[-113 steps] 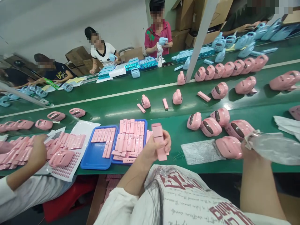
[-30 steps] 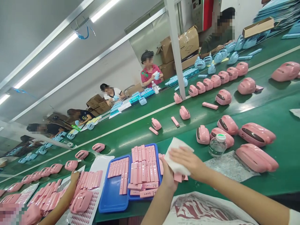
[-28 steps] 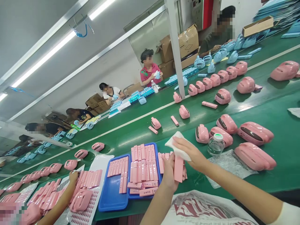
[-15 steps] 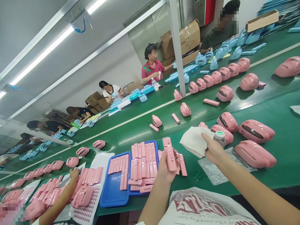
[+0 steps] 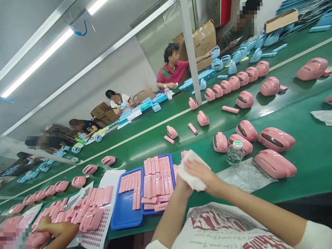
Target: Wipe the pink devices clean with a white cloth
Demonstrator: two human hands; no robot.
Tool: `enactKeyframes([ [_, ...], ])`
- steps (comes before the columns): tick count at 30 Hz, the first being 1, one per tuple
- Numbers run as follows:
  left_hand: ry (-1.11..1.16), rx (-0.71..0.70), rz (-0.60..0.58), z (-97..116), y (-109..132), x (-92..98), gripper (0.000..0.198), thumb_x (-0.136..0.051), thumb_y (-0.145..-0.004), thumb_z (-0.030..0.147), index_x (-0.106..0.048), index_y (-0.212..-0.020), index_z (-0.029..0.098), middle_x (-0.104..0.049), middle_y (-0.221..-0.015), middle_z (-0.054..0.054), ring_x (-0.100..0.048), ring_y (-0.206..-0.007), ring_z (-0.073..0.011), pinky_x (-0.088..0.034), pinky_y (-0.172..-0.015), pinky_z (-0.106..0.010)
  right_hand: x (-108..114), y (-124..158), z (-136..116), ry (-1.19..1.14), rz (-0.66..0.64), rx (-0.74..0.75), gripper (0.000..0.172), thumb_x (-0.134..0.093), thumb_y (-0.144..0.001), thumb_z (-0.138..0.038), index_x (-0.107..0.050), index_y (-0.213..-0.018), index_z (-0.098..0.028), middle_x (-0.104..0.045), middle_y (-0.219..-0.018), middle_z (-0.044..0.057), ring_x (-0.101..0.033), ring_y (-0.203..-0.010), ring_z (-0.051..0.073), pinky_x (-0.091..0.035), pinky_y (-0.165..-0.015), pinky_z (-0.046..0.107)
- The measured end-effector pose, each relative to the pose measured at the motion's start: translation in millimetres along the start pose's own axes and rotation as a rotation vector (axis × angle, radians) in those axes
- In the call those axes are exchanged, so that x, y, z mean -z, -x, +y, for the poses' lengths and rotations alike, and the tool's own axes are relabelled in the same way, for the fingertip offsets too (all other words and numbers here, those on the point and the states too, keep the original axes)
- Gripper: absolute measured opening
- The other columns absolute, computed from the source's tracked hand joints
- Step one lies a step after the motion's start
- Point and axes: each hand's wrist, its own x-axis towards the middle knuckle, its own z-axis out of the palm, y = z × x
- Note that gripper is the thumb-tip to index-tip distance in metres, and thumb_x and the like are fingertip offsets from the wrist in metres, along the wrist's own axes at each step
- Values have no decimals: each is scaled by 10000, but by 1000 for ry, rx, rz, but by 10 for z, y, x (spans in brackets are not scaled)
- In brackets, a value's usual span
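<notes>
My left hand (image 5: 183, 185) holds a long pink plastic strip (image 5: 184, 153), of which only the top end shows past a white cloth. My right hand (image 5: 199, 171) presses that white cloth (image 5: 191, 156) over the strip, fingers laid across it; the cloth hides most of my left fingers. Just left of my hands, a blue tray (image 5: 127, 215) and a second blue tray (image 5: 171, 162) hold rows of similar pink strips with small round marks. To the right stands a clear jar (image 5: 234, 155) with a green-and-white lid, near several pink rounded housings (image 5: 276, 139).
A co-worker's hand (image 5: 48, 226) is among pink strips at the lower left, beside a sheet of round stickers (image 5: 97, 224). Pink housings line the green conveyor (image 5: 145, 138). A white post (image 5: 190, 52) rises beyond it. Several people handle blue housings across the line.
My right hand has brought the white cloth left onto the strip in my left hand, covering it. The co-worker's hand at lower left has drawn back. A person opposite now reaches a blue housing.
</notes>
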Motion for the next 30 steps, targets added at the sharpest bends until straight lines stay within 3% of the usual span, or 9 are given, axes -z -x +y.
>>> enactKeyframes([
  [4, -103, -25, 53, -125, 6, -94, 411, -553, -815, 490, -676, -710, 112, -640, -611, -64, -585, -516, -141, -452, -497, -230, -40, -52, 31, -29, 216, -352, 576, -302, -942, -255, -117, -1487, -241, -252, -1507, 33, -227, -1383, 238, -287, -1120, 434],
  [7, -181, -44, 141, -122, -26, -110, 485, -373, -884, 424, -681, -661, 121, -678, -714, -118, -643, -688, -189, -514, -573, -288, -239, 119, -45, -12, 75, -229, 593, -366, -902, -224, -213, -1475, -233, -292, -1493, 31, -221, -1387, 244, -262, -1131, 443],
  [10, -240, 36, 130, -152, -45, -65, 408, -437, -863, 408, -699, -697, 142, -684, -713, -135, -653, -743, -250, -520, -574, -354, -365, 297, -29, 18, -52, -109, 615, -374, -854, -162, -269, -1459, -202, -326, -1479, 54, -237, -1386, 234, -234, -1137, 465],
  [16, -172, 83, 125, -425, -68, -12, 435, -505, -838, 526, -673, -885, 127, -671, -727, -90, -654, -768, -218, -517, -672, -293, -204, 314, 56, 29, 206, -380, 552, -313, -910, -201, -267, -1459, -221, -223, -1525, 54, -111, -1419, 213, -226, -1133, 494],
  [21, -94, 37, 230, -184, -205, 152, 516, -575, -742, 642, -611, -796, 130, -570, -588, -4, -516, -480, -106, -424, -485, -223, -126, 592, -208, -229, -233, -347, 366, -367, -873, -218, -655, -1100, -217, -685, -1057, 71, -602, -1077, 219, -430, -1003, 405],
  [23, -106, -37, 221, -54, -236, 252, 515, -592, -718, 653, -588, -800, 144, -490, -517, 41, -408, -389, -69, -326, -396, -199, 43, 762, -211, -223, -241, -567, 318, -376, -835, -227, -690, -879, -199, -703, -808, 59, -659, -783, 219, -525, -801, 369],
  [25, -127, -90, 208, -1, -243, 356, 507, -646, -681, 627, -579, -830, 147, -464, -511, 58, -388, -382, -57, -290, -378, -190, 387, 944, -129, -70, -71, -867, 297, -388, -788, -233, -680, -793, -178, -694, -768, 87, -639, -706, 236, -515, -673, 349],
  [29, -301, -82, 204, -150, -218, 543, 554, -783, -569, 492, -565, -938, 140, -505, -546, 65, -449, -447, -55, -358, -446, -181, 1354, 1321, 92, 536, 354, -1459, 394, -444, -787, -205, -634, -1116, -98, -673, -980, 193, -627, -872, 281, -448, -715, 356],
  [30, -354, -62, 191, -219, -209, 575, 558, -796, -559, 458, -560, -948, 137, -520, -551, 62, -467, -468, -57, -376, -471, -180, 1551, 1401, 134, 643, 364, -1485, 411, -444, -812, -211, -604, -1177, -110, -649, -1068, 199, -613, -931, 279, -434, -723, 349],
])
